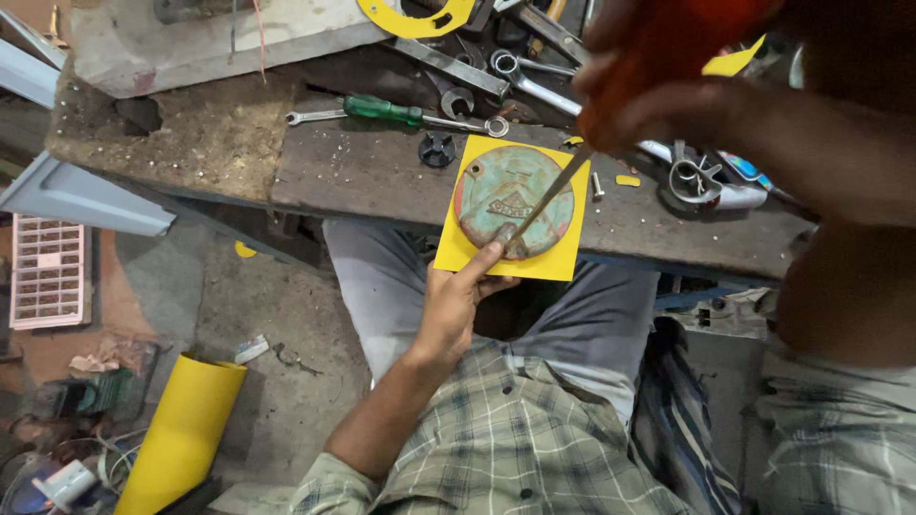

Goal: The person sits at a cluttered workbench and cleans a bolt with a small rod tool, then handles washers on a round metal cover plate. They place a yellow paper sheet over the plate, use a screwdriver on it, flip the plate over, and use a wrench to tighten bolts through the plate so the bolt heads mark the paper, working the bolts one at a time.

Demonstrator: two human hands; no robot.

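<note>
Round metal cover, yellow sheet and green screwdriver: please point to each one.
Round metal cover (506,195), head view, on its green face.
Yellow sheet (456,250), head view, on its lower left corner.
Green screwdriver (382,111), head view, on its handle.

Round cover plate (513,198): metal, dull, with worn green paint and rusty patches, under my left hand (460,298). Square sheet (553,259): yellow, matt, smooth, paper-like. Screwdriver (658,57) in my right hand (668,105): glossy orange plastic handle, bare metal shaft. Workbench (372,172): rough, scarred, grimy wood. Spanners (534,81): shiny metal. My shirt (515,448): soft checked cloth.
</note>
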